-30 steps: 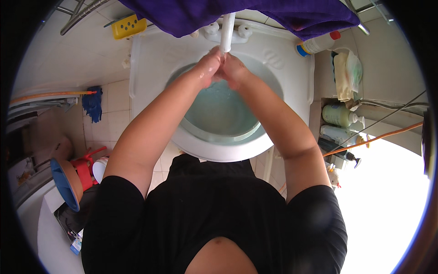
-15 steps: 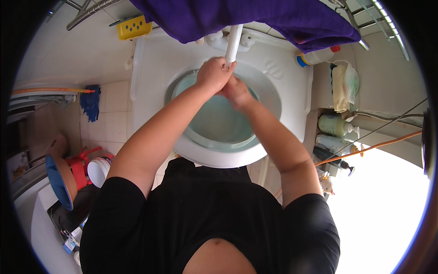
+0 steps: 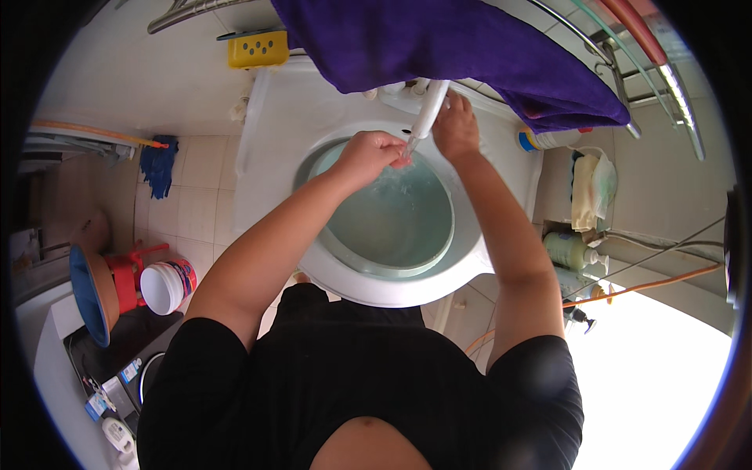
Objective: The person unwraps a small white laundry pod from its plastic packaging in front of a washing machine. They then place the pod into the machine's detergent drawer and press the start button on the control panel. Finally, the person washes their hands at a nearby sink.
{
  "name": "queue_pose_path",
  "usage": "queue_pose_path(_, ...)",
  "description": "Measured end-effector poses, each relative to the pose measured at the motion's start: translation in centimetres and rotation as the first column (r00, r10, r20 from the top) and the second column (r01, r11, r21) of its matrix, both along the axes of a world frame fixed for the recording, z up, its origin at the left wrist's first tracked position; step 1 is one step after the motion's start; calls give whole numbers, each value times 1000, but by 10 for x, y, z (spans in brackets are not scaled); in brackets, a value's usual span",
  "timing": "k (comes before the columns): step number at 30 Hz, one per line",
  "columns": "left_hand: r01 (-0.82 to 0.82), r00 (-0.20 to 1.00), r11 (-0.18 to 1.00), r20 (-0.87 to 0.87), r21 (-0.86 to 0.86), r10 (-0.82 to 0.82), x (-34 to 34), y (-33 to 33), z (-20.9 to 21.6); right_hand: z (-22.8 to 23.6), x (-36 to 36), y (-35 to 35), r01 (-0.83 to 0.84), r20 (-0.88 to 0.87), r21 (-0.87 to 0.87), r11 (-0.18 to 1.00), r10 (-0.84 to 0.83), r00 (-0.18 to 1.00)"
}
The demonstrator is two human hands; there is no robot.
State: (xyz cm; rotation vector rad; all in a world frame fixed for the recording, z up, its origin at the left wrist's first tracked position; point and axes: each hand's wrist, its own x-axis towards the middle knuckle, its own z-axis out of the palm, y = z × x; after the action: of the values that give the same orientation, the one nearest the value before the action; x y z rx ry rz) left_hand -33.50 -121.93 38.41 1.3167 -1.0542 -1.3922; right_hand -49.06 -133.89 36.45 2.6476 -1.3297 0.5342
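The white faucet (image 3: 430,111) is running, and a thin stream of water leaves its spout. My left hand (image 3: 373,159) is at the stream, its fingers curled together; whatever may be inside them is hidden. Just right of the spout is my right hand (image 3: 457,133), fingers stretched forward beside the faucet's base, holding nothing I can see. The fingertips lie close to the faucet body, and I cannot tell if they touch it. Below the hands, a round basin (image 3: 362,269) of cloudy water sits in the white sink (image 3: 274,117), its surface rippled under the stream.
A purple towel (image 3: 439,47) hangs from a metal rack over the faucet. A yellow soap holder (image 3: 258,50) is on the left wall. Bottles, including a pale green pump bottle (image 3: 565,251), stand at right. A white bucket (image 3: 163,288) and a blue-lined basin (image 3: 88,294) are at left.
My hands were clasped together under the spout and are now apart. The right hand has moved forward and right beside the faucet; the left stays at the stream. The view has shifted slightly.
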Motion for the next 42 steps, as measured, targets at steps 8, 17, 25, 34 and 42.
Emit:
queue_pose_path(8, -188, 859, 982, 485, 0, 164, 39, 47, 29, -20, 11, -78, 31, -394, 286, 958, 88, 915)
queue_pose_path(17, -577, 616, 772, 479, -265, 625, 139, 210, -12, -37, 25, -104, 153, -447, 342, 927, 18, 894)
queue_pose_path(25, -845, 435, 534, 587, 6, 683, 156, 454, -34, -25, 26, -96, 138, -122, 384, 913, -98, 988)
queue_pose_path(34, -997, -14, -57, 570, 58, 822, 97, 725, -54, -12, 96, 148, -102, 352, 712, 695, -228, 908)
queue_pose_path(42, -915, -306, -399, 543, 59, 782, 62, 892, -77, 60, 314, 375, -455, 177, 337, 824, 420, 890)
